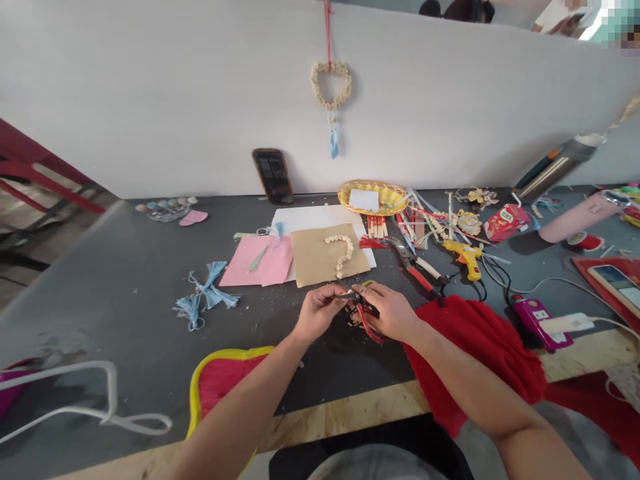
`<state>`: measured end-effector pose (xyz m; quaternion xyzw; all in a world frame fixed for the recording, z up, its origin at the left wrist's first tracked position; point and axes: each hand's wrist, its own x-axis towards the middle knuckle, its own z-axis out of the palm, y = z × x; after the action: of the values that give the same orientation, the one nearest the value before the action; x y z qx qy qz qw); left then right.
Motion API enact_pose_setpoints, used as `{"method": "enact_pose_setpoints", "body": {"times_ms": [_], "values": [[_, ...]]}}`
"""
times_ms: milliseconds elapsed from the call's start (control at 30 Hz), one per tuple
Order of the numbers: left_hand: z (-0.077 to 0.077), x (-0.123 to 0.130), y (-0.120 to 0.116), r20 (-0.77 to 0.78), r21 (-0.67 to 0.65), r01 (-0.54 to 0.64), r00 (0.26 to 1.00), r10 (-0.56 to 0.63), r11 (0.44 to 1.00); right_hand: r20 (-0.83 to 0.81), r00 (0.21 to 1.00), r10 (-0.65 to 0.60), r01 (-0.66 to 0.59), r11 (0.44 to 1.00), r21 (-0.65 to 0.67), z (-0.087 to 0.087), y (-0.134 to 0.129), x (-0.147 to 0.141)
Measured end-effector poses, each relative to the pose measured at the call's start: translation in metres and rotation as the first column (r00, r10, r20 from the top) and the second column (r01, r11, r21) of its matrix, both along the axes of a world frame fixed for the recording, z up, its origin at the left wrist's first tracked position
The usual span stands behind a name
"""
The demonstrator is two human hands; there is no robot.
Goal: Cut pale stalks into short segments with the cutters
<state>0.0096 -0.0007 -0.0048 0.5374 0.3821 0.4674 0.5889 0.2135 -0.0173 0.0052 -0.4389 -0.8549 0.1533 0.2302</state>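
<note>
My left hand (319, 312) is closed in a pinch on a small pale piece at the jaws of red-handled pliers (367, 323). The fingers of my right hand (393, 311) wrap round the pliers' handles, which hide part of the tool. Below my hands lie several small cut bits (354, 318), partly covered. Just beyond them, a curved row of cream pieces (346, 248) rests on brown paper (311, 252). Pink paper (235, 261) with light tassels on it lies left of that, and blue tassels (207, 293) sit farther left.
A yellow basket (345, 198), second pliers (417, 272), a yellow glue gun (465, 255) and cables stand right of centre. Red cloth (480, 353) drapes over the front edge. A phone (273, 175) leans on the wall below a hanging heart wreath (345, 97). A pink bottle (583, 215) stands right.
</note>
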Motion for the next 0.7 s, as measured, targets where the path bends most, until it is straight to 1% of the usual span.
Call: {"method": "enact_pose_setpoints", "body": {"times_ms": [200, 333, 400, 500, 633, 700], "values": [[-0.004, -0.002, 0.002, -0.001, -0.013, 0.039, 0.999, -0.039, 0.999, 0.006, 0.999, 0.048, -0.048, 0.999, -0.022, -0.001, 0.000, 0.001], [-0.002, -0.002, 0.002, -0.029, 0.000, 0.044, 0.999, -0.044, 0.999, 0.051, 0.998, 0.036, -0.034, 0.999, -0.033, 0.000, -0.001, 0.001], [0.001, 0.000, 0.001, -0.061, 0.002, 0.028, 0.998, -0.028, 1.000, 0.060, 0.998, 0.010, -0.007, 0.999, -0.047, 0.000, -0.002, -0.001], [0.007, 0.003, -0.001, -0.108, 0.012, -0.027, 0.994, 0.029, 1.000, 0.039, 0.998, -0.040, 0.042, 0.998, -0.056, 0.002, -0.005, -0.004], [0.010, 0.005, -0.002, -0.106, 0.018, -0.058, 0.993, 0.059, 0.998, 0.006, 0.999, -0.045, 0.045, 0.999, -0.015, 0.006, -0.008, -0.007], [0.010, 0.005, -0.001, -0.106, 0.013, -0.070, 0.992, 0.071, 0.997, -0.005, 0.998, -0.069, 0.069, 0.998, 0.008, 0.006, -0.006, -0.006]]}}
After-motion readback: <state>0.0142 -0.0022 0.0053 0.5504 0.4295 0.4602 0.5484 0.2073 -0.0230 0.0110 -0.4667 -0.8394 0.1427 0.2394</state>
